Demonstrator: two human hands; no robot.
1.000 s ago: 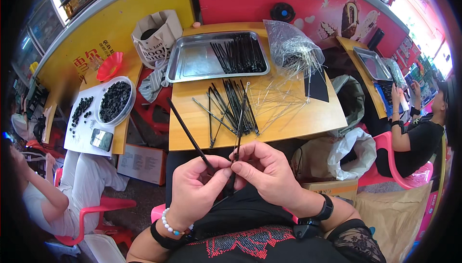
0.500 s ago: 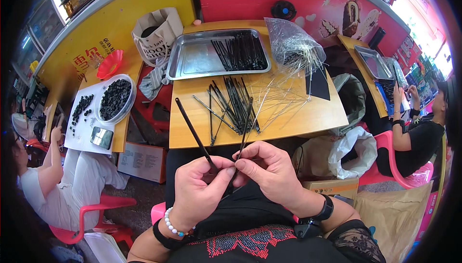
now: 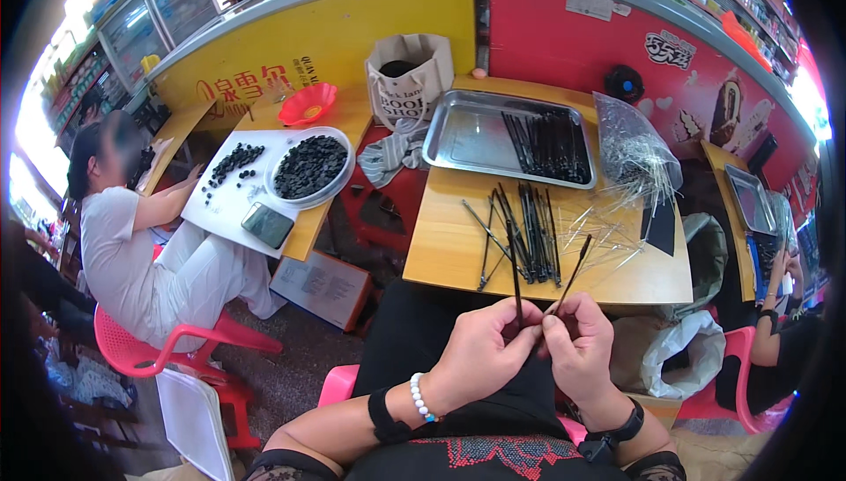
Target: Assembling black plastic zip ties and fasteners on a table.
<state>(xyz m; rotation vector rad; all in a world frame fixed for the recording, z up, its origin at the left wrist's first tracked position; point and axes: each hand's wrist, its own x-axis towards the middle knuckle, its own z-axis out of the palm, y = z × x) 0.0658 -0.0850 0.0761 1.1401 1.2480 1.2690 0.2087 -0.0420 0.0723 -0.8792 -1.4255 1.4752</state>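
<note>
My left hand [image 3: 483, 351] is closed on a thin black rod [image 3: 515, 261] that points up toward the table. My right hand [image 3: 583, 347] pinches a second thin black rod [image 3: 576, 270], tilted to the right. The two hands meet at the fingertips above my lap; the rods' lower ends are hidden by my fingers. Just beyond, a loose pile of black rods [image 3: 532, 239] lies near the front edge of the wooden table [image 3: 441, 247]. Fine silvery wires [image 3: 608, 239] are scattered to its right. Behind stands a metal tray [image 3: 467, 133] with many more black rods [image 3: 548, 142].
A clear plastic bag [image 3: 636, 142] of wires sits right of the tray. To the left, a tub of black pieces [image 3: 310, 168], a phone [image 3: 267, 225] and a red dish [image 3: 308, 104] occupy another table, near a tote bag [image 3: 410, 85] and a seated person [image 3: 132, 225].
My view has swung left, so the table and my hands appear farther right. Both hands keep their rods, and the right one now leans more to the right.
</note>
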